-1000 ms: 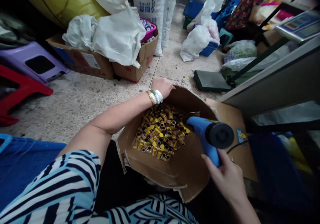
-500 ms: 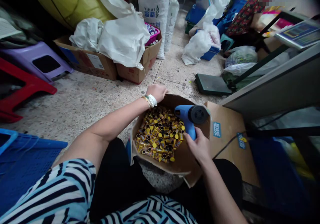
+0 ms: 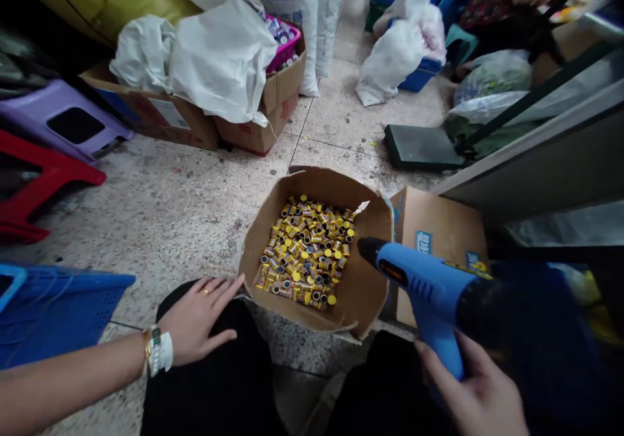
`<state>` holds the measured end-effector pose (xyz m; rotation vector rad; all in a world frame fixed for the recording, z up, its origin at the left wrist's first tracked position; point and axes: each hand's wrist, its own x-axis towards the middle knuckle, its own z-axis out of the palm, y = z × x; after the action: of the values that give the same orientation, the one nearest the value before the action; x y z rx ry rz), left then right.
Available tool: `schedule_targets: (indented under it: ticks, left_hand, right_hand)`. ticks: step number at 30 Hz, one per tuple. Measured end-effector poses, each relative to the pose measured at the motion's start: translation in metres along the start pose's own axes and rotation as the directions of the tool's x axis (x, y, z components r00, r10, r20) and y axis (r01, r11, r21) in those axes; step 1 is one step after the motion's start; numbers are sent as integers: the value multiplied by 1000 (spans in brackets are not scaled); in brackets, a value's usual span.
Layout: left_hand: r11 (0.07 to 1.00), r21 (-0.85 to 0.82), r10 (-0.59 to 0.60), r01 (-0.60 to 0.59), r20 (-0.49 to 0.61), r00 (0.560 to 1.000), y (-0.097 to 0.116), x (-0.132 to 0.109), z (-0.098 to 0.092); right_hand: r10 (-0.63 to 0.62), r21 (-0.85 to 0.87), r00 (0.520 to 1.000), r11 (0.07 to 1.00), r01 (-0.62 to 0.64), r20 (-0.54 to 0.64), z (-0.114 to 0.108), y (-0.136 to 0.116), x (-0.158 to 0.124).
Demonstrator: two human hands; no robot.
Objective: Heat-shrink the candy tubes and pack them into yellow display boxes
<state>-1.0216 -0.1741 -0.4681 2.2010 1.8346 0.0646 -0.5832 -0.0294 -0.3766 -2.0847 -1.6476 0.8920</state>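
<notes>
An open cardboard box (image 3: 363, 290) stands on the floor between my knees, its bottom covered with several small yellow and black cylinders (image 3: 307, 251). My left hand (image 3: 199, 319) lies flat on my left knee in black trousers, fingers stretched out, close to the box's near left corner. My right hand (image 3: 475, 394) is wrapped round the grip of a blue heat gun (image 3: 424, 280). The gun's nozzle points left over the box's right wall.
A blue plastic crate (image 3: 53, 306) sits at my left. Red (image 3: 43, 179) and purple stools (image 3: 68, 117) stand further left. Cardboard boxes with white bags (image 3: 219, 65) are ahead, a flat scale platform (image 3: 419, 147) on the floor to the right, a counter edge (image 3: 531, 156) beside it.
My left hand let go of the box's far rim and came back to rest on my knee. The heat gun pulled out of the box toward me and to the right.
</notes>
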Motion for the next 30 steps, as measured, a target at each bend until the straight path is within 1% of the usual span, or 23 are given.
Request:
schedule_targets:
  ticks: [3, 4, 6, 7, 9, 11, 12, 14, 16, 19, 21, 23, 25, 26, 27, 28, 29, 30]
  left_hand:
    - [994, -111, 3, 8, 92, 996, 30, -4, -18]
    - [989, -146, 15, 2, 115, 993, 39, -6, -23]
    - [978, -207, 45, -11, 161, 986, 51, -9, -32]
    - [972, -233, 54, -10, 180, 982, 56, -11, -36]
    - [960, -279, 65, -3, 215, 974, 64, -14, -43]
    - [950, -313, 69, 15, 255, 964, 73, -16, -51]
    - [946, -323, 68, 27, 279, 958, 78, -16, -56]
    - [942, -330, 60, 56, 332, 941, 89, -17, -67]
    - [940, -328, 42, 93, 381, 924, 102, -19, -78]
    - [933, -331, 14, 144, 432, 902, 120, -27, -94]
    - [929, -328, -2, 173, 463, 886, 130, -35, -102]
    - [925, -308, -41, 221, 497, 867, 140, -42, -111]
    - [911, -282, -112, 300, 531, 840, 155, -46, -124]
    - [893, -280, -154, 351, 545, 824, 166, -48, -133]
    - [861, -298, -195, 412, 554, 809, 180, -49, -144]
    - [805, -347, -236, 482, 558, 795, 196, -48, -158]
    - [715, -422, -276, 558, 563, 779, 216, -47, -174]
    - [579, -520, -313, 628, 570, 760, 237, -44, -192]
  right_hand:
    - [-113, -123, 994, 986, 111, -9, 17, -43, 43]
    - [-132, -134, 991, 982, 133, 18, 23, -55, 55]
    - [-114, -112, 988, 986, 125, 105, 37, -74, 72]
    - [-86, -89, 983, 991, 102, 160, 43, -80, 75]
    - [-26, -49, 960, 998, 41, 278, 52, -84, 72]
    - [25, -45, 929, 999, -9, 369, 52, -81, 57]
    - [45, -60, 916, 998, -23, 399, 48, -78, 46]
    - [82, -112, 900, 993, -38, 428, 34, -71, 21]
    - [112, -167, 893, 985, -43, 436, 12, -67, -4]
    - [135, -240, 904, 970, -37, 406, -24, -77, -37]
    - [114, -278, 930, 960, -13, 349, -47, -96, -53]
    - [75, -302, 955, 953, 15, 285, -67, -122, -68]
    - [36, -302, 970, 953, 39, 241, -86, -150, -83]
    - [18, -294, 973, 955, 51, 228, -96, -164, -90]
    - [-1, -282, 975, 957, 65, 222, -106, -176, -96]
    - [-23, -271, 975, 959, 84, 222, -116, -187, -102]
    - [-47, -260, 973, 960, 106, 226, -125, -197, -108]
    - [-65, -250, 971, 960, 124, 231, -135, -207, -114]
